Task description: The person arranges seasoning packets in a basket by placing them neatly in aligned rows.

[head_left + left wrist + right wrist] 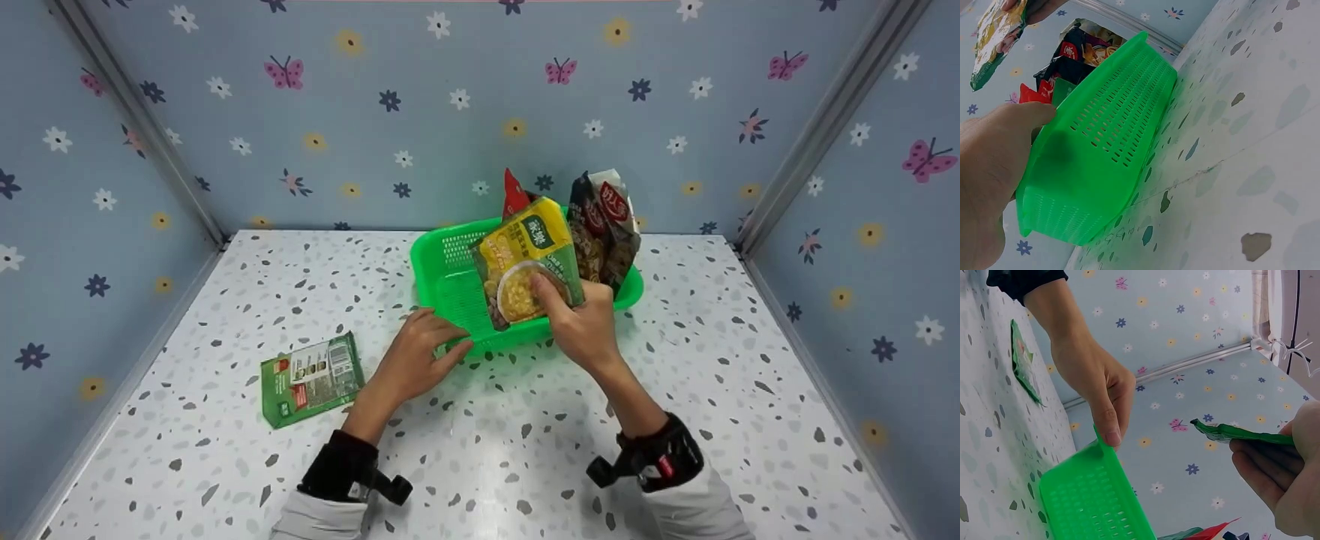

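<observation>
A green perforated plastic basket (457, 296) stands near the back wall. My left hand (420, 356) grips its front left rim; in the left wrist view the thumb lies on the rim and the other fingers are mostly hidden behind it. Above the basket my right hand (585, 330) holds a yellow and green soup packet (525, 240), thumb across the printed bowl. The packet (1241, 432) appears edge-on in the right wrist view, fingers beneath it. Inside the basket, dark packets (607, 232) stand upright on the right, with a red packet (514, 196) partly hidden behind the soup packet.
A green packet (315, 379) lies flat on the speckled white table (480, 465), left of my left hand. Blue flowered panels (480, 112) enclose the table at the back and both sides.
</observation>
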Demonstrator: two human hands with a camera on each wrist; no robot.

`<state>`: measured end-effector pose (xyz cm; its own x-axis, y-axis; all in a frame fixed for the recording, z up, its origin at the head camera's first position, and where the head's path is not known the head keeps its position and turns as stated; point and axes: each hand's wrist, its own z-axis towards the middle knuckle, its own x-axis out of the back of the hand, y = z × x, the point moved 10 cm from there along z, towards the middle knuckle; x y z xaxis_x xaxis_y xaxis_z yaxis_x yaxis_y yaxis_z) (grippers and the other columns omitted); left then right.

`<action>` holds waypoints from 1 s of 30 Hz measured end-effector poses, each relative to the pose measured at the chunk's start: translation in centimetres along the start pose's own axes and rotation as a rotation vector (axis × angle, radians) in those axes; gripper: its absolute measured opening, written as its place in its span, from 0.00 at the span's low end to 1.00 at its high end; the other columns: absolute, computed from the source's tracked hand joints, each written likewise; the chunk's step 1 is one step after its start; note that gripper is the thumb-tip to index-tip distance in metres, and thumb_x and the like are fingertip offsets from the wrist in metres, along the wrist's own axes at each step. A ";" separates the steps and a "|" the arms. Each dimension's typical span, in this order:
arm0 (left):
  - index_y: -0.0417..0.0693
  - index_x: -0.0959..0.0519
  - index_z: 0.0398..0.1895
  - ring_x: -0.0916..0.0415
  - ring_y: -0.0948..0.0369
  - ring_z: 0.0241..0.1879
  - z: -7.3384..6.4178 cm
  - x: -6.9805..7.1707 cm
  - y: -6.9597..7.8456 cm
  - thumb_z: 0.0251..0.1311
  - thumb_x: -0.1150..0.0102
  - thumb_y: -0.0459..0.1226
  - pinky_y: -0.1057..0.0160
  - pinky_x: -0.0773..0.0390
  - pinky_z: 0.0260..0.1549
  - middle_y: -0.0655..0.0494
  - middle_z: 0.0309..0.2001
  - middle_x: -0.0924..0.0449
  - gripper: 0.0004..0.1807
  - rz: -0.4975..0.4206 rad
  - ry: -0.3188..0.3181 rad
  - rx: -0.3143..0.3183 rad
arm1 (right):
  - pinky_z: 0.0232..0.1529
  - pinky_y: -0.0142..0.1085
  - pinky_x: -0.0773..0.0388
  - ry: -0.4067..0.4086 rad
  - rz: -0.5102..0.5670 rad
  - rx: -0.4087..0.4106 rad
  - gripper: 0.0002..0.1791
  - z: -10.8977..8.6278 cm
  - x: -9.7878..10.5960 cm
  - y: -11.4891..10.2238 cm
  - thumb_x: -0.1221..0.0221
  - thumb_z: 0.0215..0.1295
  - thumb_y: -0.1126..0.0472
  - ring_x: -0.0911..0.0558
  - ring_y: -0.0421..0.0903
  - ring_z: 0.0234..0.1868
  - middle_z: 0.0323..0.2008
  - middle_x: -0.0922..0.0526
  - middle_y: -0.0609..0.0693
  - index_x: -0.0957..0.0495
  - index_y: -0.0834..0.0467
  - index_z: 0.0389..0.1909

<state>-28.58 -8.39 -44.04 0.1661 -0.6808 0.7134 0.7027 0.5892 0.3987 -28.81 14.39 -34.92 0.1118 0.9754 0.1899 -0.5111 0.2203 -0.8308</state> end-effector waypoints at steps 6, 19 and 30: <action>0.43 0.05 0.50 0.07 0.48 0.49 0.0 -0.2 0.1 0.78 0.30 0.39 0.32 0.25 0.77 0.47 0.44 0.03 0.10 -0.006 -0.006 -0.022 | 0.24 0.30 0.29 0.008 -0.012 -0.019 0.13 0.0 -0.2 0.4 0.32 0.82 0.58 0.21 0.41 0.21 0.22 0.14 0.56 0.08 0.64 0.40; 0.42 0.04 0.45 0.07 0.52 0.41 0.5 -0.2 1.4 0.71 0.25 0.35 0.42 0.16 0.60 0.48 0.39 0.03 0.06 -0.015 0.057 -0.105 | 0.23 0.30 0.31 -0.050 -0.101 0.053 0.13 0.2 -1.2 0.3 0.32 0.82 0.58 0.20 0.46 0.20 0.26 0.09 0.58 0.07 0.64 0.44; 0.43 0.04 0.40 0.13 0.51 0.36 0.3 -0.1 2.1 0.66 0.21 0.33 0.50 0.18 0.44 0.50 0.36 0.03 0.04 -0.010 0.111 -0.155 | 0.20 0.30 0.42 -0.187 -0.288 0.208 0.21 0.5 -4.4 0.8 0.34 0.83 0.60 0.38 0.30 0.14 0.12 0.27 0.50 0.14 0.62 0.25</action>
<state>-27.36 -6.93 -43.12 0.2280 -0.7353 0.6382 0.8014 0.5140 0.3059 -30.08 10.31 -36.15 0.1286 0.8520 0.5076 -0.6456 0.4604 -0.6093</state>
